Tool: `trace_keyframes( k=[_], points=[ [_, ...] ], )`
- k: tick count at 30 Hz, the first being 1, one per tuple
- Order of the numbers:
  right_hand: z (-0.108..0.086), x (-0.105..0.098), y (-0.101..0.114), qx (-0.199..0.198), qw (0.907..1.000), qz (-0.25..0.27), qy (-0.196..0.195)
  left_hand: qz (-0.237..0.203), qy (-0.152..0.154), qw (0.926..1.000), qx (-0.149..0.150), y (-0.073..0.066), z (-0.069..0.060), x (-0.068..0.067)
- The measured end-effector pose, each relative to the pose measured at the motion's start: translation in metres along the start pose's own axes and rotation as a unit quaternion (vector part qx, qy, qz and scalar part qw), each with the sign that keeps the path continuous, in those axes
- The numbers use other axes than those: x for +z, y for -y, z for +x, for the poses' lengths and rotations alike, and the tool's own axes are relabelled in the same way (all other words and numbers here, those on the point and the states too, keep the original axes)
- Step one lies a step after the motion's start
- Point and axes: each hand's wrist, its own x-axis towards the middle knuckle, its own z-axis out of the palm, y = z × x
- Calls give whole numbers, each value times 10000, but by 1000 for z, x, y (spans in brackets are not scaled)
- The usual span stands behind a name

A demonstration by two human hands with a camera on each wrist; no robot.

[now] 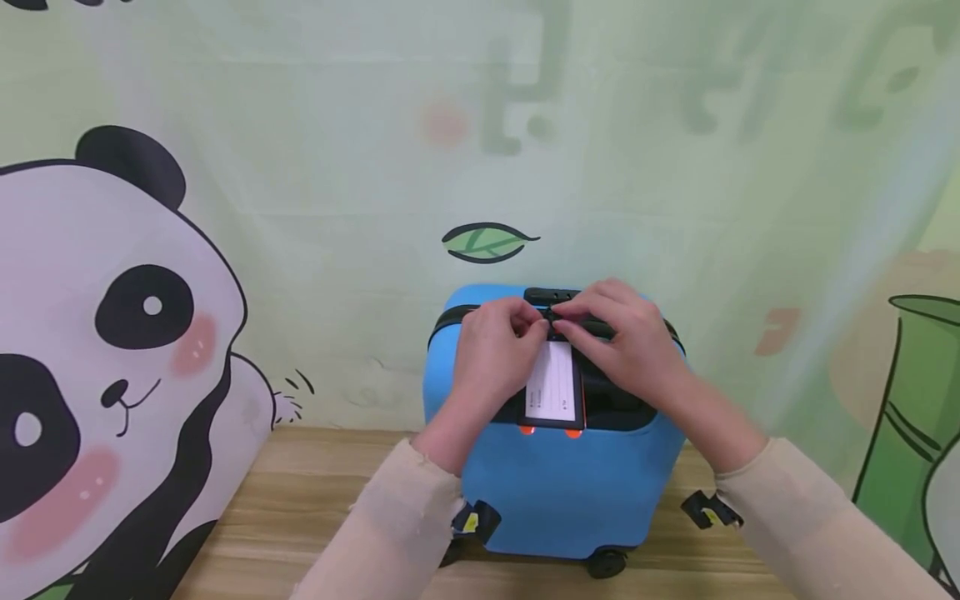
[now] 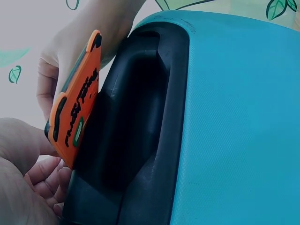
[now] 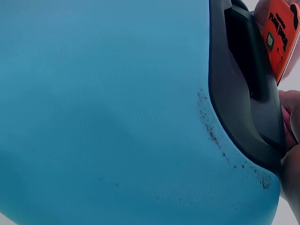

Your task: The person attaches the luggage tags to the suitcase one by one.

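Observation:
A blue suitcase (image 1: 562, 492) with a black handle recess (image 2: 136, 108) stands upright. On its black top section lies a luggage tag (image 1: 552, 385), its lined white card facing up in the head view. In the left wrist view the orange underside of the luggage tag (image 2: 80, 105) shows, with black lettering. My left hand (image 1: 495, 346) and right hand (image 1: 624, 337) meet at the tag's upper end, fingertips pinching its small black strap (image 1: 553, 325). Exactly how the strap runs under the fingers is hidden. The right wrist view catches only part of the tag (image 3: 282, 37).
A black combination lock (image 1: 551, 295) sits at the suitcase's top, behind the fingers. Black wheels (image 1: 606, 563) rest on a wood-grain surface (image 1: 322, 492). Behind stands a pale green backdrop (image 1: 337, 167) printed with a panda and bamboo.

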Motion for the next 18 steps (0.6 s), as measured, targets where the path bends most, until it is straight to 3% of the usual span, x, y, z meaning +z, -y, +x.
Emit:
trace_keyframes(
  k=[11,18],
  points=[
    [-2,3,0,-140,9998,156,-5,11,-125,9998,125,2,-1,2],
    [0,-3,-2,402,9977,532,154,-26,-164,9997,184,2,-1,3]
  ],
)
